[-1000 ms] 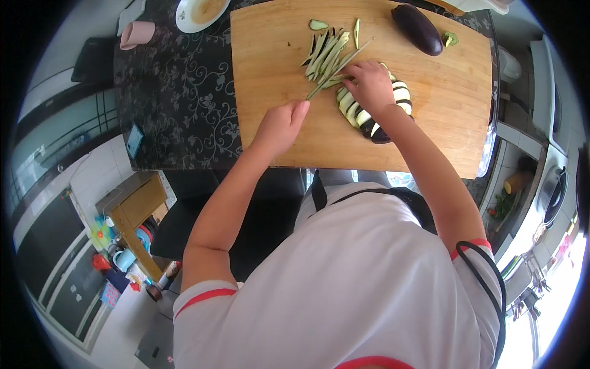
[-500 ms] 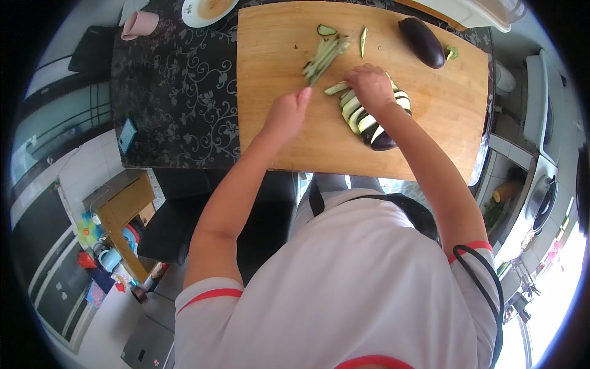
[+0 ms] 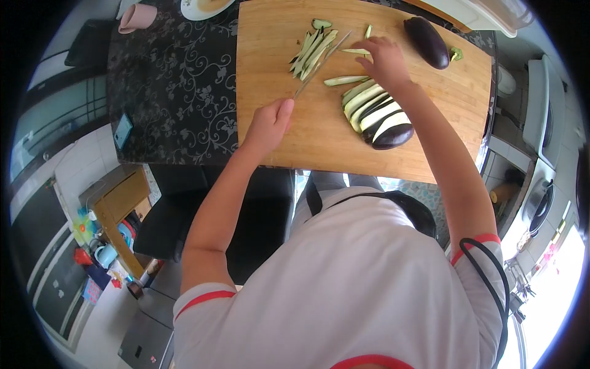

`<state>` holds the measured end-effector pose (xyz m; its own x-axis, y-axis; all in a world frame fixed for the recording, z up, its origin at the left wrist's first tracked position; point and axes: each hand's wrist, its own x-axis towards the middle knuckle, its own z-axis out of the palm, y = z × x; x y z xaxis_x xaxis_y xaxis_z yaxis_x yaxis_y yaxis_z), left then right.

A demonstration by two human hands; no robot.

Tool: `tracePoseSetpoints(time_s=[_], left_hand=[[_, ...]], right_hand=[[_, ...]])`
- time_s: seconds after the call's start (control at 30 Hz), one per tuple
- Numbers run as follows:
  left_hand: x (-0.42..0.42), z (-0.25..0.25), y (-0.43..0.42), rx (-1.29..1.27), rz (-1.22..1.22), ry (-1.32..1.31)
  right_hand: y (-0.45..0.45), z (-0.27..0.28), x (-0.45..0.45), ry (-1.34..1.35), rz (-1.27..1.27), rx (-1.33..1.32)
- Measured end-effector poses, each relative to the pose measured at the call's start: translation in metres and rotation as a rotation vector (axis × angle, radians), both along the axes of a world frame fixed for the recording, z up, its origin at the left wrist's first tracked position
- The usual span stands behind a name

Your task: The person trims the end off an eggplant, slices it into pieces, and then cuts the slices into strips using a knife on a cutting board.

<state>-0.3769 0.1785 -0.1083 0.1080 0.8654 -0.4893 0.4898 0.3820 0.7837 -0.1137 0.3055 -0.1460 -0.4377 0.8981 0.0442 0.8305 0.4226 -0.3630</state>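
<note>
Currently, left hand (image 3: 268,125) grips a knife (image 3: 314,74); right hand (image 3: 386,61), digits apart, is beside a strip (image 3: 354,51). Sliced eggplant (image 3: 370,111) lies near.

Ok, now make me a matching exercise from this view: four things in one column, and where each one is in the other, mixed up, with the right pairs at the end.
Things
1. Knife
2. Pink cup
3. Whole eggplant
4. Pile of eggplant strips

Places
A. On the cutting board, towards its far right corner
B. Lying on the left half of the cutting board
C. On the black patterned table
D. In the person's left hand

Right pairs: 1-D, 2-C, 3-A, 4-B
</note>
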Motion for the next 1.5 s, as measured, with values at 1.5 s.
tracePoseSetpoints(time_s=[1.5], left_hand=[[0.05, -0.014, 0.05, 0.022, -0.363, 0.252]], right_hand=[[-0.044, -0.026, 0.0, -0.004, 0.122, 0.022]])
